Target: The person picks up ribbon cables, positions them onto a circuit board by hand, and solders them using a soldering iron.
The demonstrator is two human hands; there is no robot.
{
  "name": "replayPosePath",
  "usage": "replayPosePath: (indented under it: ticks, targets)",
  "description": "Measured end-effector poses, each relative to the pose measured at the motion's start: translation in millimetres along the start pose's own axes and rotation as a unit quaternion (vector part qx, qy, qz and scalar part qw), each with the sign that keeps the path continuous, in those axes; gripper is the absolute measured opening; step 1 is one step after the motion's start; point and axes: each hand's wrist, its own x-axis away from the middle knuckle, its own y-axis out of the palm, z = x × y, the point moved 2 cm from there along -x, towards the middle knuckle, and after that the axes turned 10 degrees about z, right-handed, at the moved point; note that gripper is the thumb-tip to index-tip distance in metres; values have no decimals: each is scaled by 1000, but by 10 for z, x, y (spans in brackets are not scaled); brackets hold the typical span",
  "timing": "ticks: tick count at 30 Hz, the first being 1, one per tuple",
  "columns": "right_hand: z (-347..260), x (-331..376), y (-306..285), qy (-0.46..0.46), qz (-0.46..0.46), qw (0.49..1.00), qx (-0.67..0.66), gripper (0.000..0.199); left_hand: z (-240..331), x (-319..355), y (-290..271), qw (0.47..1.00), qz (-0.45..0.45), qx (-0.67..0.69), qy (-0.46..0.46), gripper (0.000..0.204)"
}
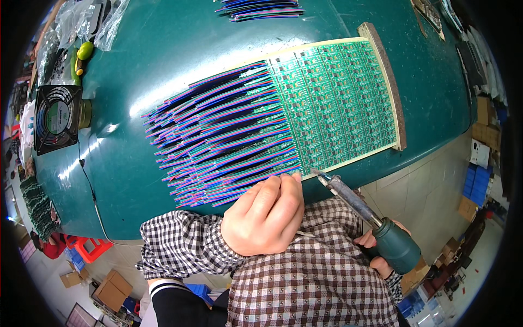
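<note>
Left hand [265,215] clenched, pinching wire ends [218,147] at circuit board's [335,103] near edge — right hand [381,250] gripping soldering iron [362,210], tip angled up-left, just beside.

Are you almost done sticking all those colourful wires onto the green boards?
Nearly, it seems. Rows of coloured wires already reach the green circuit boards from the top almost to the bottom edge. The left hand is pressing down the lowest wires, and the right hand aims the soldering iron at that last row. A spare wire bundle lies further up the table.
</note>
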Motion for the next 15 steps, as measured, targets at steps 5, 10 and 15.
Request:
replayPosePath:
  ticks: [5, 10, 15]
  targets:
    - [71, 6, 29, 83, 24, 987, -137, 61, -4, -4, 3, 1000, -3, -1, -1, 13]
    - [156, -196, 26, 98, 40, 942, -317, 71, -15, 19, 45, 1000, 16, -7, 4, 31]
    - [125, -706, -47, -6, 110, 938, -329, 77, 6, -58, -71, 1000, -24, -3, -16, 36]
